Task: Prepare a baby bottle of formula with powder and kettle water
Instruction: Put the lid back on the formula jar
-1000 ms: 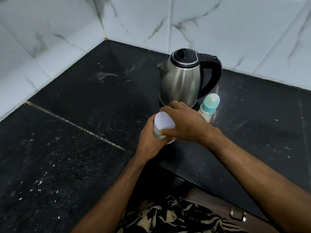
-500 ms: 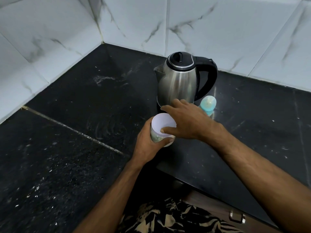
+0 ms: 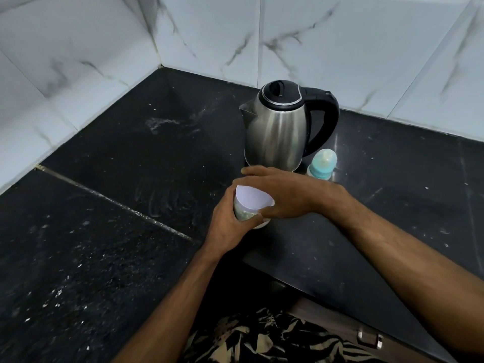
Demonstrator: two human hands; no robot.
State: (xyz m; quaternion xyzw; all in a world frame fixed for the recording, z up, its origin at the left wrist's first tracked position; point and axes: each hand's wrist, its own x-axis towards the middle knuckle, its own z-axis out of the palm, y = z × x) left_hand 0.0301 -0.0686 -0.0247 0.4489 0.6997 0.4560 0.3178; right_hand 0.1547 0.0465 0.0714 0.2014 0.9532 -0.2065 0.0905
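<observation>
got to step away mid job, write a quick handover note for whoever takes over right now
Left hand: grips the side of the small white container.
Right hand: on the container's top, fingers curled over the rim, thumb at the front.
Kettle: upright, lid shut, behind the hands on the black counter.
Baby bottle: capped, standing right of the kettle.
Done: items set out.
Left: open the container, uncap the bottle, add powder, pour water, close.

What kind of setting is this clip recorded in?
Most likely a home kitchen corner. A dark stone counter meets white marble-look wall tiles; a steel electric kettle stands on it beside a capped baby bottle, with a drawer handle below the counter edge.
</observation>
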